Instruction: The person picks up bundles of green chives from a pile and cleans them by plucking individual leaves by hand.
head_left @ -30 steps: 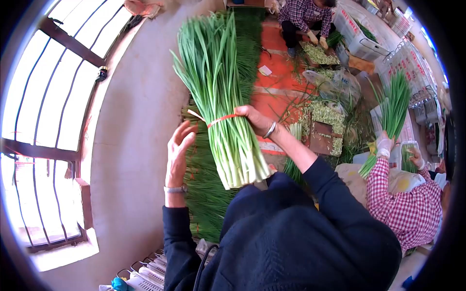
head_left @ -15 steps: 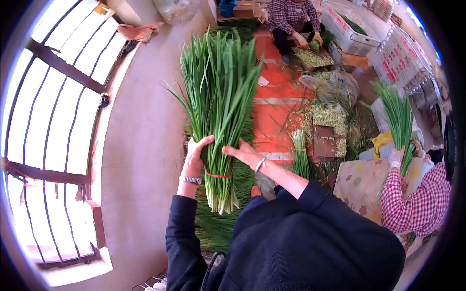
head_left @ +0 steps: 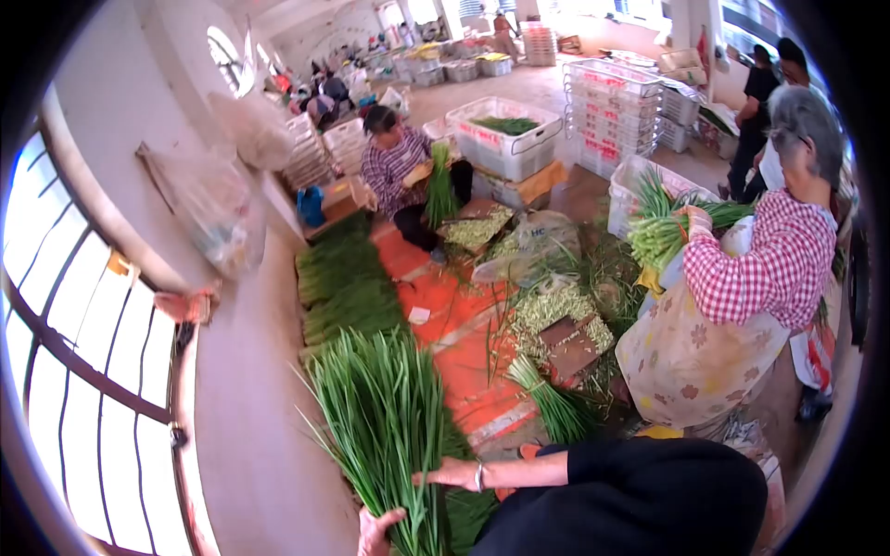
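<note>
A large bunch of garlic chives (head_left: 375, 422), leaves upward and fanned out, stands between my hands at the lower left. My left hand (head_left: 378, 530) grips its left side low down, thumb across the front. My right hand (head_left: 450, 473), with a bracelet at the wrist, holds the right side, its fingers partly hidden among the leaves. The stem ends fall outside the view. Beyond the bunch, rows of green chives (head_left: 348, 278) lie along the wall. A smaller bunch of chives (head_left: 556, 403) lies on the floor to my right, pale ends pointing away.
Pale trimmings (head_left: 547, 315) surround a brown board (head_left: 570, 347) on the floor. A seated person (head_left: 399, 171) holds chives ahead. Another person in a checked shirt (head_left: 751, 264) holds a bunch at right. White crates (head_left: 505, 148) stand behind; a barred window (head_left: 83, 352) is at left.
The view has tilted up, showing more of the room. The held bunch and both hands now sit lower in view, with the stems and red band out of sight. The seated person lifts some chives.
</note>
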{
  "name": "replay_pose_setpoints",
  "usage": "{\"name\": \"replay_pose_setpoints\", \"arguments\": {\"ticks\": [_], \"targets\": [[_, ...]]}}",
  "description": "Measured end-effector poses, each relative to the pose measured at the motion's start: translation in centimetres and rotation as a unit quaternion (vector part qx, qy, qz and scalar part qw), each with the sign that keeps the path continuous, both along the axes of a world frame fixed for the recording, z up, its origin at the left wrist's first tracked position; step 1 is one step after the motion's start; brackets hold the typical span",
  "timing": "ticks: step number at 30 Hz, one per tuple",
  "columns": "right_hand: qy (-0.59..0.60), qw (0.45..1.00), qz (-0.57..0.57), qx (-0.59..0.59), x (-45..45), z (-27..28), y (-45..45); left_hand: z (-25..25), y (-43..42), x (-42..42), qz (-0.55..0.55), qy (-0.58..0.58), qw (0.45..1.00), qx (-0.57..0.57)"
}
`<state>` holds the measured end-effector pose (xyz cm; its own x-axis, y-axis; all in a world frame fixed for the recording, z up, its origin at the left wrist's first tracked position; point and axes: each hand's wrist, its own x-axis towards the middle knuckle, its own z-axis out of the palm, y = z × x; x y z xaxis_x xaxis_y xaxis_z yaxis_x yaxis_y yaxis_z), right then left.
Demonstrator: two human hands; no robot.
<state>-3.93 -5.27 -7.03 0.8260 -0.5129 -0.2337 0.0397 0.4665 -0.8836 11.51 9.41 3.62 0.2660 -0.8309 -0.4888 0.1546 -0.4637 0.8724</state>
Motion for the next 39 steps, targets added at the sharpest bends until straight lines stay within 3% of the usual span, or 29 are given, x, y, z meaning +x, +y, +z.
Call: {"name": "replay_pose_setpoints", "arguments": {"ticks": [1, 3, 6, 10, 18, 21, 23, 27, 36, 38, 39], "targets": [[-0.012, 0.996, 0.026, 0.082, -1.1, 1.2, 0.8, 1.1, 0.4, -0.8, -0.028, -0.025, 0.999, -0.014], [-0.031, 0.995, -0.019, 0.098, -1.4, -0.9, 2.3, -2.7, 1.8, 0.7, -0.054, 0.040, 0.997, -0.021], [0.005, 0.975, -0.007, 0.221, -4.2, 1.8, 3.2, -3.6, 1.6, -0.3, -0.032, 0.066, 0.997, 0.003], [0.016, 0.964, -0.050, 0.260, -6.1, -0.3, 4.4, -4.9, 1.0, -1.1, -0.021, 0.091, 0.996, 0.016], [-0.023, 0.973, -0.063, 0.219, -7.9, -2.9, 5.8, -7.7, -0.1, -2.6, -0.033, 0.105, 0.994, 0.014], [-0.071, 0.966, -0.084, 0.233, -8.2, -1.5, 6.1, -7.7, -0.4, -2.8, -0.037, 0.108, 0.993, 0.013], [-0.031, 0.976, -0.098, 0.192, -7.8, -1.5, 6.1, -7.4, -0.5, -2.8, -0.037, 0.111, 0.993, 0.017], [-0.035, 0.968, -0.093, 0.231, -7.2, -2.6, 6.5, -7.3, -0.6, -2.7, -0.040, 0.113, 0.993, 0.019], [-0.094, 0.968, -0.088, 0.214, -7.8, 0.0, 8.5, -6.5, 0.3, -1.6, -0.044, 0.119, 0.992, 0.028], [0.052, 0.963, -0.108, 0.240, -8.0, 1.0, 8.7, -6.5, 0.5, -1.7, -0.043, 0.117, 0.992, 0.027], [0.052, 0.963, -0.109, 0.242, -8.3, 0.8, 8.8, -6.4, 0.5, -1.9, -0.043, 0.118, 0.992, 0.027]]}}
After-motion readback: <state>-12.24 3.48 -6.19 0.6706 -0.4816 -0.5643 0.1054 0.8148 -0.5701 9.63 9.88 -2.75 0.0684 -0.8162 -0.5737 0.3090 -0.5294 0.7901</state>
